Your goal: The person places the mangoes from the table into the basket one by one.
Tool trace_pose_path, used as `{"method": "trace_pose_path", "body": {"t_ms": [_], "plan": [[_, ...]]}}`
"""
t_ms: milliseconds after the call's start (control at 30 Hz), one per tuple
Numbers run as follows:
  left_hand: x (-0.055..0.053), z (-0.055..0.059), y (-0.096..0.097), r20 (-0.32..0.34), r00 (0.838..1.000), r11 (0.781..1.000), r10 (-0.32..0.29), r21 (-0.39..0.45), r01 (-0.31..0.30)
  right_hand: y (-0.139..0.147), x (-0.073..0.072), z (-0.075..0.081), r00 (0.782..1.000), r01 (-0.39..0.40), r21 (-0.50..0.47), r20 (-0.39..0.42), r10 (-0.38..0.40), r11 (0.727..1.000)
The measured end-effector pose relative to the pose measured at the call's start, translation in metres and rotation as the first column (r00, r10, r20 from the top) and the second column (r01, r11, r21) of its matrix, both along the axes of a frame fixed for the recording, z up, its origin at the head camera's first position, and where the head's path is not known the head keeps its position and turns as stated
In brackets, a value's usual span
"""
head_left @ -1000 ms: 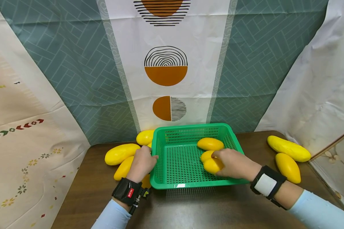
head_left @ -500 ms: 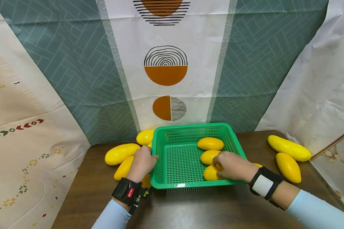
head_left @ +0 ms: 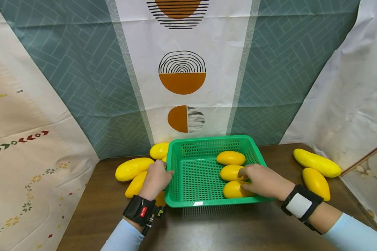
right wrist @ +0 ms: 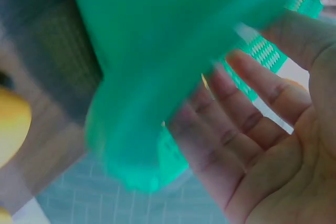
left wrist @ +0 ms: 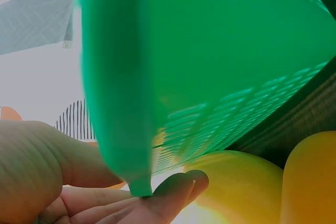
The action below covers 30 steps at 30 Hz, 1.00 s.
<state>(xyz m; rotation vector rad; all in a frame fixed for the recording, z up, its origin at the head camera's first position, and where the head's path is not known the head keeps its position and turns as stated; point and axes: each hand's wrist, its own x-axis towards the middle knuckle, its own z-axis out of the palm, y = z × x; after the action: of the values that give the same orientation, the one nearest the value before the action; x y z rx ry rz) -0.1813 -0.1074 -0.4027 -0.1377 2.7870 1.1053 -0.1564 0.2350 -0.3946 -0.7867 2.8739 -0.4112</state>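
A green plastic basket (head_left: 194, 203) stands on the table. Along its right side lie three yellow-orange mangoes: a far mango (head_left: 230, 158), a middle mango (head_left: 230, 173) and a near mango (head_left: 237, 189). My left hand (head_left: 156, 178) grips the basket's left rim; in the left wrist view the thumb (left wrist: 86, 163) is inside and the fingers outside. Over the right rim reaches my right hand (head_left: 262, 181), its fingertips right by the middle and near mangoes. In the right wrist view its fingers (right wrist: 252, 114) are loosely extended, holding nothing.
Left of the basket lie several yellow fruits, among them a long yellow fruit (head_left: 133, 168). On the right rest another long yellow fruit (head_left: 317, 162) and a mango (head_left: 316, 183). A patterned cloth (head_left: 182, 118) hangs close behind the brown table (head_left: 204, 230).
My right hand has set the near mango down beside the middle one, let go of it and drawn slightly right. The left hand has stayed on the rim.
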Motion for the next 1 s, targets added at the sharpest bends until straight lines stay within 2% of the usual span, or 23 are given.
{"method": "trace_pose_path", "body": {"t_ms": [133,267,367,467,700,1000], "plan": [[0.000,0.001,0.001,-0.004,1.000,1.000,0.000,0.004,0.000,0.021,0.002,0.014,0.994,0.057,-0.010,-0.098,-0.058,0.998],[-0.001,0.003,0.001,-0.009,1.000,1.000,-0.007,-0.009,0.007,0.044,0.006,0.031,0.970,0.141,-0.030,-0.194,-0.144,0.990],[-0.001,0.004,0.002,-0.011,1.000,1.000,-0.008,-0.007,0.007,0.060,0.009,0.041,0.950,0.230,-0.051,-0.205,-0.236,0.972],[-0.001,0.004,0.002,-0.012,1.000,1.000,-0.001,-0.001,0.001,0.072,0.013,0.044,0.932,0.301,-0.049,-0.194,-0.305,0.952],[0.000,0.003,0.002,0.004,1.000,1.000,0.000,0.011,0.000,0.094,0.019,0.030,0.916,0.374,-0.014,-0.149,-0.372,0.927],[0.001,0.001,0.002,0.007,1.000,1.000,0.004,0.008,-0.004,0.111,0.018,-0.006,0.923,0.383,0.055,-0.053,-0.381,0.922]]}}
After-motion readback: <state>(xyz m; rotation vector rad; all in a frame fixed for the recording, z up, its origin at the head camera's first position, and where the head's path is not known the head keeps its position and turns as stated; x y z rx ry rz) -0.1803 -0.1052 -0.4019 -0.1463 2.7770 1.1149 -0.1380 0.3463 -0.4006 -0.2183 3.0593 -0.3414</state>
